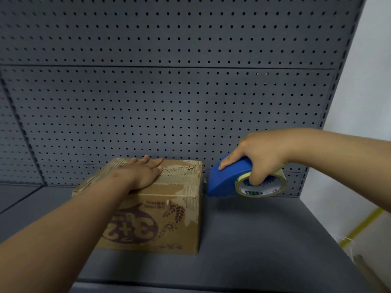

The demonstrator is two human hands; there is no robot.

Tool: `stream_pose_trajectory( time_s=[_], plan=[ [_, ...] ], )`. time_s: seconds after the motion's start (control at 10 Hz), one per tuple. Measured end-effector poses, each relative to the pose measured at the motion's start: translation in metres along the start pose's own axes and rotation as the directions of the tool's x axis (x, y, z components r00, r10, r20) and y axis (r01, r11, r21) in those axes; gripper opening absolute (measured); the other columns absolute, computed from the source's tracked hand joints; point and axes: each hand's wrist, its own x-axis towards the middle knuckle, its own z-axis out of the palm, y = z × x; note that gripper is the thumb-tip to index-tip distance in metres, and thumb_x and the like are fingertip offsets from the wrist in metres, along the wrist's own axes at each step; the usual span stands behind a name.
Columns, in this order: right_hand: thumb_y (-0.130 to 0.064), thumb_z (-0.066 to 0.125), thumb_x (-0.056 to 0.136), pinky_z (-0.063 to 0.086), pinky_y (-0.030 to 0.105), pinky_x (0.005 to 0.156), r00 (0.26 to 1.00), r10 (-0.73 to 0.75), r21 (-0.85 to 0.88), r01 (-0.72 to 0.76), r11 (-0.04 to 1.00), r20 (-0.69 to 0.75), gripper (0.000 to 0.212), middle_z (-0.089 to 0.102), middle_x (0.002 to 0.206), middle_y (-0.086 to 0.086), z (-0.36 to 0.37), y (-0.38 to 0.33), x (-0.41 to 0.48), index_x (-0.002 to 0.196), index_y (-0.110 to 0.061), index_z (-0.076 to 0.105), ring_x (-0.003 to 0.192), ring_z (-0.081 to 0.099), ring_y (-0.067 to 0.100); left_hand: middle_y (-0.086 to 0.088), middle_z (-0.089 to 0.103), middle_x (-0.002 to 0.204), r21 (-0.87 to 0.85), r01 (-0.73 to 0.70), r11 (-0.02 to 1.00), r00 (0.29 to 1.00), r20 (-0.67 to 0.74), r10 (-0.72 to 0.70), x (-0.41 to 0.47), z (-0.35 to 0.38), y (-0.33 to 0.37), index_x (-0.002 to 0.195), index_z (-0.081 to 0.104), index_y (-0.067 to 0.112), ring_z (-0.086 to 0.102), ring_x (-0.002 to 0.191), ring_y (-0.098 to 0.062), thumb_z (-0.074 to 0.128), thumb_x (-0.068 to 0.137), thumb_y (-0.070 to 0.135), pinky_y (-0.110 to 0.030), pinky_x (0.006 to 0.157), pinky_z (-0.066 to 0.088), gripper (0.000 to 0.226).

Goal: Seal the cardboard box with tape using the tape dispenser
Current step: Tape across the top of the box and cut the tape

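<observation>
A worn brown cardboard box (169, 218) with dark printed graphics on its front sits on the grey shelf, its top flaps closed and its surface torn in patches. My left hand (143, 172) lies flat on the box's top, fingers spread and pointing right. Just right of the box, my right hand (260, 155) grips a blue tape dispenser (224, 178) holding a roll of clear tape (262, 187). The dispenser's front edge hovers beside the box's upper right edge, a little above the shelf.
The grey shelf surface (254, 240) extends to the right and front of the box. A grey pegboard wall (169, 92) rises directly behind. A white wall and a floor with a yellow line (364, 225) lie past the shelf's right end.
</observation>
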Motion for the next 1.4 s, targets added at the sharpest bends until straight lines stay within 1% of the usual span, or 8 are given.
stream_pose_trajectory(
  time_s=[0.4,0.6,0.7,0.8,0.9,1.1,1.2,1.4],
  plan=[
    [-0.023,0.063,0.073,0.033,0.02,0.051,0.999,0.017,-0.051,-0.015,0.999,0.049,0.061,0.054,0.063,-0.018,-0.008,-0.017,-0.005,0.125,-0.051,0.048,0.057,0.044,0.005,0.003,-0.004,0.161,0.0,0.012,1.0,1.0,-0.002,-0.012,0.003,0.0,-0.001,0.147,0.004,0.044,-0.004,0.148,-0.028,0.012,0.094,0.056,-0.052,0.118,0.005,0.055],
    [-0.037,0.064,0.071,0.041,0.027,0.059,0.994,-0.07,-0.25,0.048,0.967,-0.079,0.058,0.053,0.082,-0.014,-0.002,-0.034,0.007,0.125,-0.05,0.048,0.079,0.052,0.012,0.003,-0.003,0.161,-0.001,0.014,1.0,1.0,-0.014,-0.014,0.0,0.0,0.0,0.148,0.004,0.043,-0.003,0.148,-0.028,0.012,0.094,0.055,-0.053,0.118,0.005,0.055],
    [-0.027,0.07,0.068,0.045,0.027,0.072,0.966,-0.118,-0.058,0.135,0.989,0.231,0.063,0.063,0.094,-0.016,0.02,-0.037,-0.002,0.125,-0.047,0.051,0.079,0.054,0.01,0.001,-0.003,0.161,-0.005,0.024,1.0,1.0,-0.01,-0.024,0.0,-0.001,0.0,0.148,0.004,0.043,-0.003,0.148,-0.029,0.012,0.094,0.055,-0.054,0.118,0.007,0.055],
    [-0.038,0.066,0.072,0.042,0.024,0.069,0.983,-0.072,-0.114,0.092,0.989,0.166,0.063,0.046,0.085,-0.016,0.047,-0.031,-0.01,0.129,-0.051,0.043,0.086,0.048,0.013,0.001,-0.003,0.161,-0.01,0.016,1.0,1.0,-0.004,-0.016,0.002,-0.001,-0.001,0.148,0.004,0.043,-0.003,0.148,-0.029,0.012,0.094,0.054,-0.054,0.117,0.007,0.055],
    [-0.046,0.061,0.074,0.031,0.021,0.058,0.991,0.018,-0.126,-0.035,0.991,-0.135,0.063,0.033,0.081,-0.015,0.032,0.002,-0.008,0.13,-0.057,0.035,0.072,0.04,0.005,0.002,-0.003,0.161,-0.012,0.013,1.0,1.0,-0.015,-0.013,0.0,-0.001,0.001,0.147,0.003,0.043,-0.003,0.148,-0.029,0.011,0.094,0.055,-0.055,0.117,0.007,0.056],
    [-0.038,0.062,0.074,0.033,0.025,0.059,0.842,0.204,0.141,-0.153,0.978,-0.499,0.069,0.037,0.082,-0.006,0.0,0.037,-0.002,0.132,-0.057,0.031,0.076,0.042,0.014,-0.001,0.0,0.161,-0.26,0.007,0.966,0.998,-0.065,-0.025,-0.014,-0.006,0.002,0.15,0.011,0.035,-0.007,0.148,-0.022,0.008,0.09,0.063,-0.052,0.117,-0.006,0.066],
    [-0.037,0.064,0.075,0.035,0.029,0.063,0.709,0.262,0.245,-0.129,0.961,-0.655,0.071,0.035,0.08,-0.007,-0.005,0.031,0.006,0.135,-0.053,0.031,0.083,0.044,0.021,-0.006,0.016,0.159,-0.647,0.009,0.762,0.991,-0.095,-0.092,-0.024,-0.018,-0.008,0.149,0.026,0.025,0.01,0.147,-0.025,0.018,0.09,0.064,-0.047,0.119,0.006,0.07],
    [-0.036,0.067,0.075,0.04,0.032,0.073,0.585,0.261,0.321,0.0,0.947,-0.768,0.074,0.038,0.087,-0.001,-0.01,-0.011,0.027,0.135,-0.055,0.028,0.085,0.043,0.019,-0.017,0.056,0.125,-0.462,0.115,0.879,0.966,-0.156,-0.208,-0.028,-0.026,-0.073,0.129,0.051,0.006,0.053,0.115,-0.03,0.025,0.099,0.042,-0.036,0.1,0.039,0.054]
  ],
)
